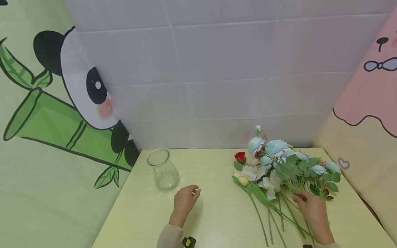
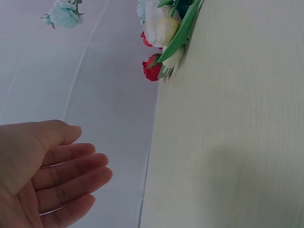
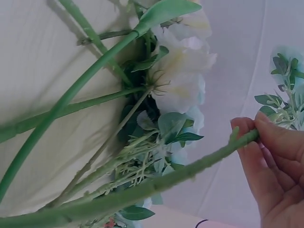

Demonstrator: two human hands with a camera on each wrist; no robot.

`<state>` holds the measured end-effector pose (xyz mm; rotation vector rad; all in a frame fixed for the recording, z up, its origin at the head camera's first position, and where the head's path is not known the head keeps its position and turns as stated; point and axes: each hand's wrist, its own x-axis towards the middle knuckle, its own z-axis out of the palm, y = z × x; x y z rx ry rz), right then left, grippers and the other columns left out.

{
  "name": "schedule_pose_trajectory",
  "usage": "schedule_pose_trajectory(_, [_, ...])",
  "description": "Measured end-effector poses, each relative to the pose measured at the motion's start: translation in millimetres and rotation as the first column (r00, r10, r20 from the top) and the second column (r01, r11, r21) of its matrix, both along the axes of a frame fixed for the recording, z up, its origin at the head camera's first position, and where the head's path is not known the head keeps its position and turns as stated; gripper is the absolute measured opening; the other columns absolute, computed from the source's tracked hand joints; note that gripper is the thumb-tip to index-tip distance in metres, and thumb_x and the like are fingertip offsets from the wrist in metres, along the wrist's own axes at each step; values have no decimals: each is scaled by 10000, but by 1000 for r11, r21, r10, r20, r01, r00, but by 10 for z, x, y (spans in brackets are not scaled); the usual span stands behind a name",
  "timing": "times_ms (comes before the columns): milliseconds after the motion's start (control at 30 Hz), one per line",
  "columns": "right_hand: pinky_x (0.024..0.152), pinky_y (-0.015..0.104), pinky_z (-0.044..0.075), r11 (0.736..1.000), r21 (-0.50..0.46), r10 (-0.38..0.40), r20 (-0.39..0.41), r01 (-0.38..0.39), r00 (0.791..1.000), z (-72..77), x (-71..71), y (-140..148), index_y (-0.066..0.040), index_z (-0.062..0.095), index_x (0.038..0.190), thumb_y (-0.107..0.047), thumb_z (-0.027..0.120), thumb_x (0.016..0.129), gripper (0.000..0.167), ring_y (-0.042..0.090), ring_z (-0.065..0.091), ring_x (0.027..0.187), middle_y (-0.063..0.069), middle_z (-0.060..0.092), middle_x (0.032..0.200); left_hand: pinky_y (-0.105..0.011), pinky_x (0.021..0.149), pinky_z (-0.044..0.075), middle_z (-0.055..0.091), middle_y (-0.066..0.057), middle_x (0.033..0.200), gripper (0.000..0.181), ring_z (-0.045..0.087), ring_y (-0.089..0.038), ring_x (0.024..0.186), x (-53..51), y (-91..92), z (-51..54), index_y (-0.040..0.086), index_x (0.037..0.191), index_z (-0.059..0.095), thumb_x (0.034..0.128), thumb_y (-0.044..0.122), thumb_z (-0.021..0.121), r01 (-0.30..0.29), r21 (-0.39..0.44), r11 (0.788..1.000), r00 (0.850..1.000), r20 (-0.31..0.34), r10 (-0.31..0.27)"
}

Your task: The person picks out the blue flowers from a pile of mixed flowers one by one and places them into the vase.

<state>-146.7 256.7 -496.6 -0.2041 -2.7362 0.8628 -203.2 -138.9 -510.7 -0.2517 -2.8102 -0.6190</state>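
My right hand (image 1: pixel 313 210) pinches a green stem (image 3: pixel 190 173) between thumb and fingertips, over the flower pile. Beyond those fingers, in the right wrist view, a pale blue flower (image 3: pixel 285 61) with small leaves stands out. A pale blue bloom (image 2: pixel 65 15) also shows raised against the backdrop in the left wrist view. Beneath and around the right hand lie white flowers (image 1: pixel 269 184), yellow tulips (image 1: pixel 243 181) and a red rose (image 1: pixel 240 157). My left hand (image 1: pixel 185 199) hovers with relaxed fingers and holds nothing, just right of a clear glass vase (image 1: pixel 167 174).
The pale wooden table (image 1: pixel 214 220) meets a light cloth backdrop (image 1: pixel 217 86) at its far edge. Loose stems (image 1: pixel 260 220) reach toward the near side. Printed cloth with a panda (image 1: pixel 77 79) hangs at left, and a pink and cream one (image 1: pixel 369 144) at right.
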Motion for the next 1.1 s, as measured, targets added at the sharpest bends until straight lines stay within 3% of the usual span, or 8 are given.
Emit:
schedule_pose_trajectory(200, [457,234,412,1000,10,-11,-135,12,991,50,-16,-96,2,699,893,-88,716,768,155,96,561,530,136,688,731,-211,492,442,709,23,784,165,638,-95,638,-14,4,5,137,936,697,857,265,628,-3,1,1000,1000,9,3])
schedule_pose_trajectory(433, [456,216,418,998,-60,-42,-196,31,980,119,-48,-250,8,703,920,-89,730,759,190,21,539,524,163,691,757,-209,498,442,708,22,779,165,637,-91,636,-1,42,-13,135,935,697,853,263,632,13,5,1000,1000,-4,-13])
schedule_pose_trajectory(800, [414,151,370,984,-175,-30,-354,-35,935,195,-120,-597,40,704,893,-8,748,702,201,-86,527,539,182,694,736,-193,471,423,708,28,756,155,629,-79,604,23,140,-30,133,916,700,848,257,637,52,-13,999,998,-27,-52])
schedule_pose_trajectory(1000, [436,100,390,950,-294,-31,-431,-108,902,152,-156,-751,45,705,878,50,736,694,186,-219,476,602,198,691,751,-190,466,425,705,28,748,148,631,-80,601,42,206,-46,131,907,702,846,250,638,87,-34,996,994,-57,-89])
schedule_pose_trajectory(1100, [472,91,419,935,-332,-32,-439,-129,898,130,-171,-830,37,707,885,52,727,707,180,-226,485,633,203,693,786,-182,464,418,705,36,747,145,626,-70,597,59,249,-82,138,903,701,847,253,634,108,-45,993,993,-50,-110])
